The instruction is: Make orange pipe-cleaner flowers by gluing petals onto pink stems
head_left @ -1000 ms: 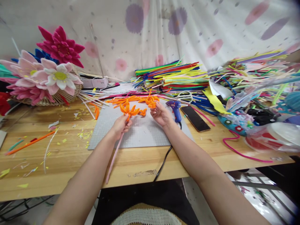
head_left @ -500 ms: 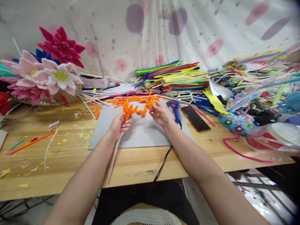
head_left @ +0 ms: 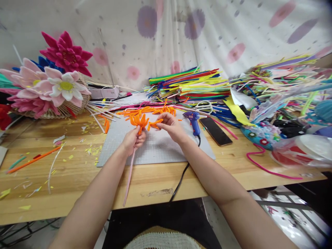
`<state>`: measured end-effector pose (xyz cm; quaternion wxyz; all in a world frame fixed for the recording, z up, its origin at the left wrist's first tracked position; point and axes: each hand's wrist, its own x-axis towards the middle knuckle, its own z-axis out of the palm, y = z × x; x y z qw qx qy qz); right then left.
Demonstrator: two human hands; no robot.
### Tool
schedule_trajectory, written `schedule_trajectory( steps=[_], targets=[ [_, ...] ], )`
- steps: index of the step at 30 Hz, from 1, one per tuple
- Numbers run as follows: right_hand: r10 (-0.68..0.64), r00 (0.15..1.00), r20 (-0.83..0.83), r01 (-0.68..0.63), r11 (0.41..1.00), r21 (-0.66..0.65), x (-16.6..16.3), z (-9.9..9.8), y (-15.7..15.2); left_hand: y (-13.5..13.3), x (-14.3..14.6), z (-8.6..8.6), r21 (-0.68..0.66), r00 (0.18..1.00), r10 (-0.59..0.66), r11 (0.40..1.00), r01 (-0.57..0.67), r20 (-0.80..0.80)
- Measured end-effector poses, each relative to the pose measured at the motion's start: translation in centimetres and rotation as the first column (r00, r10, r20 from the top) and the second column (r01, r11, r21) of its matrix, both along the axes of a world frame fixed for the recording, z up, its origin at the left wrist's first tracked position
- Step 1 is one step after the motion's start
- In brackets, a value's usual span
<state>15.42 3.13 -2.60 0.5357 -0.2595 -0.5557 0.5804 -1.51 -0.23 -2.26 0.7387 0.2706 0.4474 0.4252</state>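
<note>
At the far left, a cluster of pink and white fuzzy flowers stands at the back of the tabletop, with yellow scraps strewn nearer the mat. The left hand curls around a pale pink stem, gripping just under the orange flower, which sits above the grey mat; a firm hold this low should steady the head without crushing petals. Just right of it, the right hand pinches a curled orange piece between thumb and fingertips; whether piece and flower touch, I cannot tell. A light pinch at its end seems best, leaving the rest free to align. Farther right lie the blue glue gun, its black cord worth minding beside the forearm, and a phone.
</note>
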Motion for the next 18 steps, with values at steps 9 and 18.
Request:
schedule_trajectory(
  steps=[9,18],
  targets=[
    [-0.038,0.997,0.072,0.032,0.996,0.081,-0.6,0.0,-0.3,0.1,0.1,0.1,-0.012,1.0,-0.005,1.0,0.005,0.012],
    [-0.147,0.963,0.227,0.103,0.975,0.197,-0.6,-0.2,-0.4,0.2,0.4,-0.9,0.099,0.99,0.041,0.995,-0.028,-0.134]
  ],
)
